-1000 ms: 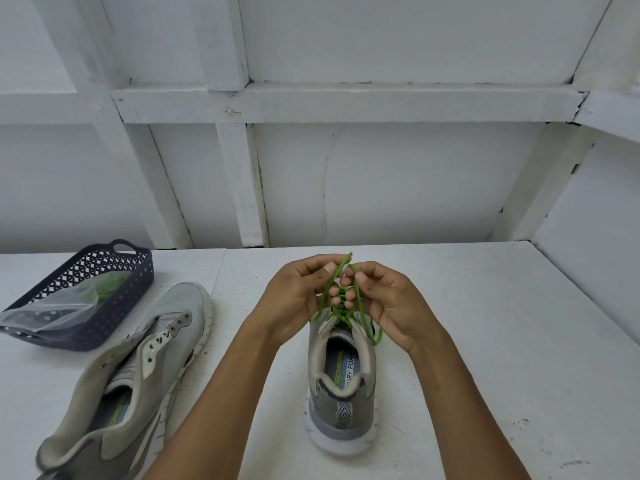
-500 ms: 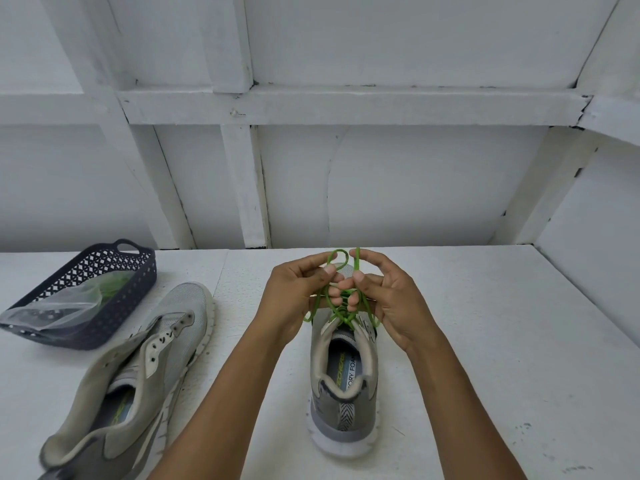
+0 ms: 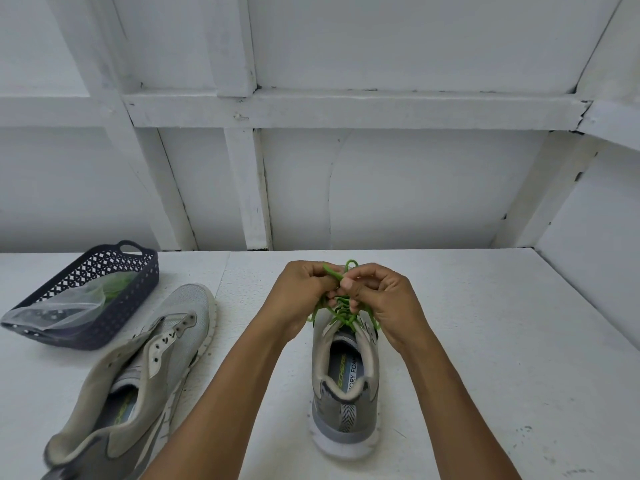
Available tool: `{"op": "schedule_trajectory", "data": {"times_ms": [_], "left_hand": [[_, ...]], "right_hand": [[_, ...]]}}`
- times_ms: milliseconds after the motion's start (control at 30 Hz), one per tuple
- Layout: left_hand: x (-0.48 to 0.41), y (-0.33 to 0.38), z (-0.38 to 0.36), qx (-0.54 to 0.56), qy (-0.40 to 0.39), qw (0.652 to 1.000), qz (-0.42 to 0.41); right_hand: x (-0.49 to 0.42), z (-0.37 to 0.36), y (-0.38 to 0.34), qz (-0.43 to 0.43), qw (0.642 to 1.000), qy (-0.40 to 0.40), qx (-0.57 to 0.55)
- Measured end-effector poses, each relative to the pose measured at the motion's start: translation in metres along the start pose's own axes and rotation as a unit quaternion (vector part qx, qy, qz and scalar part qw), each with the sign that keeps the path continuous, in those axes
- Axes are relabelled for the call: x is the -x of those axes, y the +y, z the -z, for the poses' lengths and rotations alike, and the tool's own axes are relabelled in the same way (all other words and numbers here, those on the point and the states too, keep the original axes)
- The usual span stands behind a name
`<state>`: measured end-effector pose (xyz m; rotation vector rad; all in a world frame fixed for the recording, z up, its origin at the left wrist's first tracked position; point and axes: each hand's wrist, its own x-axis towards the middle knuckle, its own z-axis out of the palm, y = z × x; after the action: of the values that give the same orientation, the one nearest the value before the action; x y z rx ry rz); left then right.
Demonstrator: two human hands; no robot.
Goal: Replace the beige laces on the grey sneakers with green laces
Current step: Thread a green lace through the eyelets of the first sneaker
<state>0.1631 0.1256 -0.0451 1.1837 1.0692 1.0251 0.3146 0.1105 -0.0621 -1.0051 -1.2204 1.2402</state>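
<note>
A grey sneaker [image 3: 344, 393] stands in the middle of the white table, heel towards me, threaded with a green lace [image 3: 341, 311]. My left hand [image 3: 304, 296] and my right hand [image 3: 384, 303] meet above its tongue, each pinching a part of the green lace, with loops poking up between the fingers. The shoe's front half is hidden behind my hands. A second grey sneaker [image 3: 138, 375] lies at the left with no lace in its eyelets.
A dark perforated basket [image 3: 86, 296] sits at the far left, holding a clear plastic bag with something green inside. The white table [image 3: 502, 341] ends at a white panelled wall behind and a side wall at the right.
Both hands have closed in tighter over the shoe's tongue, and the tall green loops have been drawn down into a smaller bunch between the fingers.
</note>
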Motion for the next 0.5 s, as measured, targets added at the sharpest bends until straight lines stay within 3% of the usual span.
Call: {"op": "schedule_trajectory", "data": {"times_ms": [100, 267, 333, 433, 500], "left_hand": [[0.003, 0.001, 0.005, 0.000, -0.073, 0.997, -0.012], [0.001, -0.005, 0.008, 0.062, -0.015, 0.997, -0.035], [0.002, -0.003, 0.016, 0.064, -0.054, 0.996, -0.026], [0.002, 0.006, 0.027, -0.145, -0.086, 0.984, -0.064], [-0.002, 0.008, 0.026, -0.328, -0.017, 0.935, -0.136]], "right_hand": [[-0.001, 0.001, -0.003, -0.012, 0.999, 0.036, 0.012], [-0.002, 0.003, -0.004, -0.062, 0.997, -0.013, 0.038], [-0.002, 0.008, -0.002, -0.102, 0.994, -0.039, -0.026], [-0.002, 0.014, -0.002, -0.131, 0.985, -0.038, -0.109], [-0.003, 0.012, -0.004, -0.134, 0.980, -0.018, -0.145]]}}
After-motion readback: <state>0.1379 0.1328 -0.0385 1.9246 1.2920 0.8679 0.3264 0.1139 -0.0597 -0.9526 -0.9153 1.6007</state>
